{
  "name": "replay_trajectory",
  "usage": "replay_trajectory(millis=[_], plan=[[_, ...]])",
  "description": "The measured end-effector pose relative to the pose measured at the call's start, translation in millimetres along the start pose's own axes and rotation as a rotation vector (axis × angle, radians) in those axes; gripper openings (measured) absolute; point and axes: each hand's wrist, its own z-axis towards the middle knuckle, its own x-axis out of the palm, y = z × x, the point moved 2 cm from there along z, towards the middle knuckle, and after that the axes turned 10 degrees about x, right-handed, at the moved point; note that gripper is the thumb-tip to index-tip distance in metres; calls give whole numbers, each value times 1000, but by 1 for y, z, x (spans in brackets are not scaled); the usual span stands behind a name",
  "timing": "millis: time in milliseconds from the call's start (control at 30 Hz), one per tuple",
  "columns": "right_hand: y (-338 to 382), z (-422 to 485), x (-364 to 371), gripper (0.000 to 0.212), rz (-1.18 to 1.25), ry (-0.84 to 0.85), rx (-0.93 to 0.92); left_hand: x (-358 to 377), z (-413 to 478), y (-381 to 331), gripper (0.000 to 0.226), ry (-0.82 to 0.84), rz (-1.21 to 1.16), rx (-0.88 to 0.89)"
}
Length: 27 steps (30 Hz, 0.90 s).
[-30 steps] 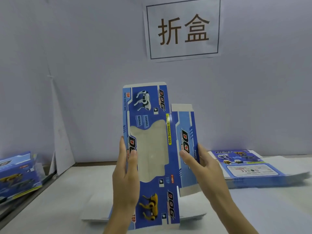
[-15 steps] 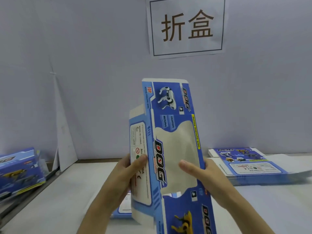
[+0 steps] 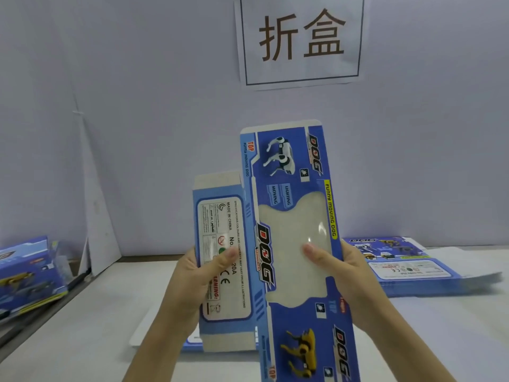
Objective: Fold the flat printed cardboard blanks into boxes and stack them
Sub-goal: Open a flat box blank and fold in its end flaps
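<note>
Boxes (image 3: 27, 274): some folded, far left of the left hand.
Left hand (image 3: 198, 274): pinches the blank's side panel.
Blank (image 3: 286, 244): upright between the hands, not yet boxed.
Right hand (image 3: 344, 271): grips its window face.
Stack (image 3: 407, 268): flat blanks waiting, beyond the right hand.

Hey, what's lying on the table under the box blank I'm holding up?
A white sheet and a blue printed strip show below the held blank. The blank, the left hand and the right hand cover the rest.
</note>
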Motion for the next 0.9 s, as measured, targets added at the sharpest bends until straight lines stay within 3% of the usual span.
replay_trajectory(millis=[200, 333, 400, 467, 500, 600, 667, 767, 833, 900], plan=[[3, -2, -1, 39, 9, -50, 23, 6, -1, -1, 48, -57, 45, 20], [4, -2, 9, 25, -67, -189, -184, 24, -8, -8, 81, -143, 447, 171], [1, -3, 21, 36, -118, -163, -280, 37, -14, -13, 86, -19, 453, 308], [-4, -8, 36, 58, -313, -26, -339, 51, -21, -14, 92, 176, 294, 285], [-7, -10, 42, 59, -444, 53, -360, 55, -22, -14, 93, 184, 219, 243], [-6, -13, 42, 51, -609, 98, -405, 44, -19, -16, 52, -44, 141, 266], [1, -12, 33, 52, -597, -98, -467, 27, -13, -20, 36, -115, 123, 246], [12, -7, 10, 70, -463, -373, -483, 8, -6, -22, 28, -29, -19, 178], [15, -5, -1, 86, -392, -352, -352, 8, -6, -21, 34, 8, -80, 177], [15, -3, -6, 66, -319, -193, -284, 12, -7, -18, 38, 51, -59, 178]])
